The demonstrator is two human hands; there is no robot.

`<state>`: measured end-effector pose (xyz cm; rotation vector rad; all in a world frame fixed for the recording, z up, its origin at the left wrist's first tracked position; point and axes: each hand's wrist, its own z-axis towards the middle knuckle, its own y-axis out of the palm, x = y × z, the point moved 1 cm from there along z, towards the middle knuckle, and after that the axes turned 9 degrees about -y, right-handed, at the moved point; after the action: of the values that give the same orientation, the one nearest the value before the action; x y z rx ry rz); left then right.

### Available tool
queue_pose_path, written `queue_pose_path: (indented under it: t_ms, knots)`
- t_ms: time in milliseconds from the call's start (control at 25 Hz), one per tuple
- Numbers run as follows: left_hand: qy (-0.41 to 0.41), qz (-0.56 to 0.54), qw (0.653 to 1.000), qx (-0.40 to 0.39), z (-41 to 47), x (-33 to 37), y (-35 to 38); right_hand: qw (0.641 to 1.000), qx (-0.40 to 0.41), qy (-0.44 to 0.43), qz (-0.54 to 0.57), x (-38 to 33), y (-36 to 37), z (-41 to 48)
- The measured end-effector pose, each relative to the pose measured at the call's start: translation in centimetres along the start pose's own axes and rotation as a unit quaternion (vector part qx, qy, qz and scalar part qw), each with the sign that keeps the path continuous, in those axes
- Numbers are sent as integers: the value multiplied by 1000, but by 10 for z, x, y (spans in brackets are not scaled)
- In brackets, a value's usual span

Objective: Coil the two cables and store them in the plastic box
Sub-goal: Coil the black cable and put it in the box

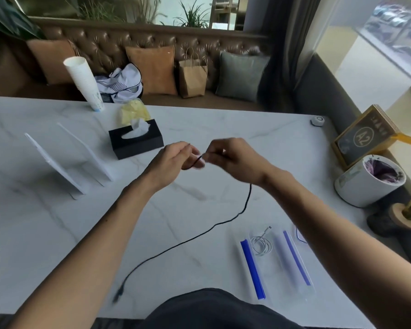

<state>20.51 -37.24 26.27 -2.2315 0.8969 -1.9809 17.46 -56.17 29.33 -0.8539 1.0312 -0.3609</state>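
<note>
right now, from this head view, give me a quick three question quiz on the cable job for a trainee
1. True or false: the white cable is already coiled in the clear plastic box.
2. Which cable do the left hand and right hand hold? A) the black cable B) the white one C) none
3. Fill in: the black cable's loose plug end lies near the table's ____ edge, by the person's body.

Key
1. True
2. A
3. near
</note>
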Motion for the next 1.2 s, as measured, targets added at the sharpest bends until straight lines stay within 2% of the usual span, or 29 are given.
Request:
queue_pose_path:
  t_ms: [120, 240, 400, 520, 600, 680, 800, 880, 960, 1080, 1200]
  knots:
    - [-13, -56, 993, -101, -15, 18, -3, 998, 55, -3, 37, -1, -20, 10]
    - [-4, -143, 978, -151, -27, 32, 1, 987, 126, -5, 97, 3, -32, 20]
    - [13, -335, 919, -206, -35, 52, 7, 960, 190, 10, 208, 1, -28, 27]
    - [31, -481, 855, -192, -35, 68, 8, 953, 162, 54, 251, -4, 0, 22]
    - [61, -528, 837, -131, -29, 73, 1, 958, 119, 87, 244, -3, 16, 12]
    - [94, -511, 852, -60, -20, 73, -6, 964, 61, 104, 238, -2, 25, 1]
    - [108, -451, 883, 78, -7, 64, -8, 985, -38, 57, 157, -7, 26, -7]
    - [101, -360, 916, 146, -3, 57, -7, 995, -46, 27, 87, -11, 19, -5]
    - [94, -241, 949, 182, -1, 48, -9, 999, -14, 19, 47, -11, 4, 0]
    - [58, -78, 982, 160, 2, 41, -13, 999, 21, 0, 42, -14, -21, 7]
    - [12, -33, 999, 33, -6, 51, -11, 996, 44, -25, 79, -21, -43, 16]
